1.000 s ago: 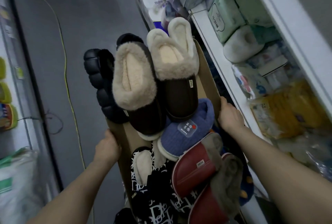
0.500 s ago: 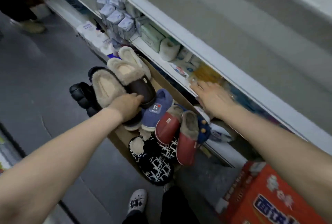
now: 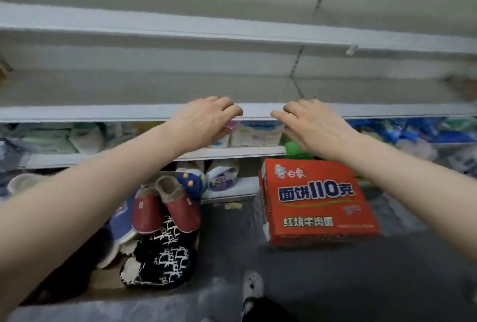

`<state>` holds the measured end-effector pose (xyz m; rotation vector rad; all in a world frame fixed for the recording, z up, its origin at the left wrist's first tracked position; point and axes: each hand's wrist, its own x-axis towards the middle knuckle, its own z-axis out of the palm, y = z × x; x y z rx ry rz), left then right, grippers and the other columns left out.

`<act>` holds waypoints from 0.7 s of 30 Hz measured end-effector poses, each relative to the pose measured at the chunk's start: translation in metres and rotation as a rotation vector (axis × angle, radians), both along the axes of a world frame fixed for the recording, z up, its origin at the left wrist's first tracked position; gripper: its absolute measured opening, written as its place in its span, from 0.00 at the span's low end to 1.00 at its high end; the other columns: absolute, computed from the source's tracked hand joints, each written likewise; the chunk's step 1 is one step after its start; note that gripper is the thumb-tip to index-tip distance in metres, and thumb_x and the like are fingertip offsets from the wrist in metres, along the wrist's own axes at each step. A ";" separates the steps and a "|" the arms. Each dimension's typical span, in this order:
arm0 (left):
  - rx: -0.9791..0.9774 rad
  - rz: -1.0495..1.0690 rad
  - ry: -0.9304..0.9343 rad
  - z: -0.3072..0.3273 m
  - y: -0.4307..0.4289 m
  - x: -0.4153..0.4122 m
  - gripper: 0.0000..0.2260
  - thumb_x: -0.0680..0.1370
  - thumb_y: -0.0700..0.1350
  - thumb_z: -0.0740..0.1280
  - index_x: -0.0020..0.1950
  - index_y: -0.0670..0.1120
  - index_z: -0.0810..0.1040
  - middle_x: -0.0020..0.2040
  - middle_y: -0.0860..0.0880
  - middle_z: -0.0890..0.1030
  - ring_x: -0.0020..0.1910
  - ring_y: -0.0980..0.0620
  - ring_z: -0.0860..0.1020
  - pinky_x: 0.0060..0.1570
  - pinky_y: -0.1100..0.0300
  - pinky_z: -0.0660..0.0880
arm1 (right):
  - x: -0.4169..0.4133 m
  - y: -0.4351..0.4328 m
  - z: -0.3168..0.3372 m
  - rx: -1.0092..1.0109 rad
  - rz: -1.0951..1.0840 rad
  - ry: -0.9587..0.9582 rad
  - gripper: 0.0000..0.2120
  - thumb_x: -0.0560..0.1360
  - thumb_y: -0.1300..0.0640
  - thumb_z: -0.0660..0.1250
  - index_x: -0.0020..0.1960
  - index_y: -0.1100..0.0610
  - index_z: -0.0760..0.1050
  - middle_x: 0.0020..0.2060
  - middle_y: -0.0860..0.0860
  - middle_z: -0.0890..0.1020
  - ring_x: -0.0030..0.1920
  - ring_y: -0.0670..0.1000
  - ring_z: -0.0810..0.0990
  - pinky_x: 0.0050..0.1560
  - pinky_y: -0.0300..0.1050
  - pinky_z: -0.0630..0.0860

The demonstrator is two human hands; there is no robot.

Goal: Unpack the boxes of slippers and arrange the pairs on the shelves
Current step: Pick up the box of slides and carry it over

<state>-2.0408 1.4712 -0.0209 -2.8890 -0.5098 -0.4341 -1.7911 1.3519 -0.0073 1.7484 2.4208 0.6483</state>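
Left hand (image 3: pixel 204 120) and right hand (image 3: pixel 312 125), near each other, fingers loosely bent and holding nothing, reach at the shelf (image 3: pixel 103 112) lip; contact unclear. Judged: checking the bare level meant for stock. Slippers (image 3: pixel 165 208) lie piled in the box (image 3: pixel 108 283) below the left hand, none shelved.

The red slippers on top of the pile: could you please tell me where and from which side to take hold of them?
By the fleece-lined collars, from above. The red slippers lie side by side on the other slippers, openings facing up, so one grasp could probably hook both inner edges together.
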 end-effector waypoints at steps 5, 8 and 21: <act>0.154 -0.247 -0.033 0.046 -0.024 0.110 0.18 0.74 0.51 0.71 0.62 0.48 0.74 0.55 0.46 0.79 0.51 0.42 0.78 0.47 0.48 0.77 | 0.079 -0.075 0.034 0.097 -0.173 -0.018 0.17 0.78 0.53 0.65 0.64 0.58 0.72 0.48 0.57 0.78 0.44 0.60 0.78 0.41 0.54 0.74; 0.211 -0.366 -0.072 0.068 -0.044 0.178 0.18 0.75 0.52 0.70 0.62 0.48 0.74 0.55 0.46 0.79 0.51 0.42 0.78 0.47 0.49 0.77 | 0.128 -0.115 0.050 0.135 -0.271 -0.041 0.19 0.76 0.54 0.68 0.65 0.58 0.73 0.49 0.58 0.79 0.44 0.61 0.78 0.42 0.55 0.76; 0.335 -0.780 -0.210 0.111 -0.183 0.529 0.16 0.77 0.53 0.66 0.62 0.48 0.74 0.55 0.46 0.79 0.52 0.42 0.79 0.50 0.49 0.76 | 0.390 -0.300 0.099 0.216 -0.579 -0.212 0.18 0.76 0.51 0.64 0.63 0.58 0.75 0.47 0.57 0.79 0.45 0.60 0.78 0.42 0.52 0.70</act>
